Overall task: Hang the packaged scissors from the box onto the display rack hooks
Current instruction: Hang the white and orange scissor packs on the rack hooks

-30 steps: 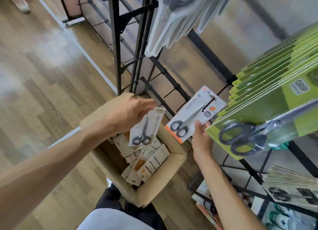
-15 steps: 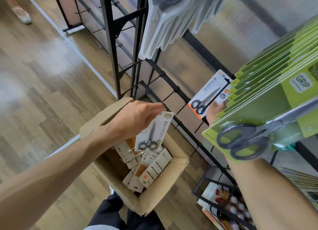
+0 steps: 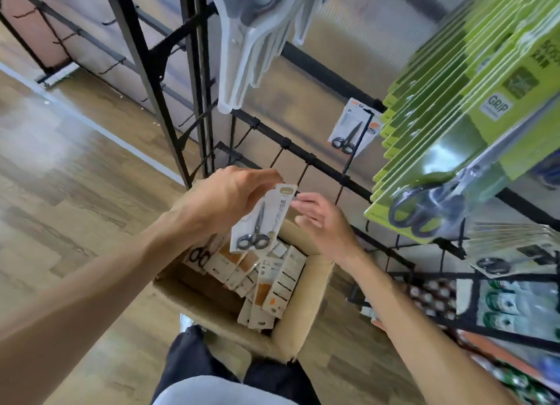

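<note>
My left hand (image 3: 225,200) pinches a white scissors pack (image 3: 262,219) by its top edge, holding it above the cardboard box (image 3: 306,307). Several more packs (image 3: 266,280) stand packed in the box. My right hand (image 3: 325,222) is beside the held pack, fingers spread and relaxed, fingertips at the pack's right edge. Another white and orange scissors pack (image 3: 353,128) hangs on a black rack hook (image 3: 359,141) up and to the right, apart from both hands.
Bare black hooks (image 3: 303,171) jut from the rack bar just above the hands. Large green scissors cards (image 3: 454,125) hang at right, white packs (image 3: 257,40) overhead. Lower shelves at right hold more goods. Wooden floor lies to the left.
My right hand let go of the white and orange pack, which now hangs on a hook, and came down beside the pack held by my left hand. My left hand lifted slightly.
</note>
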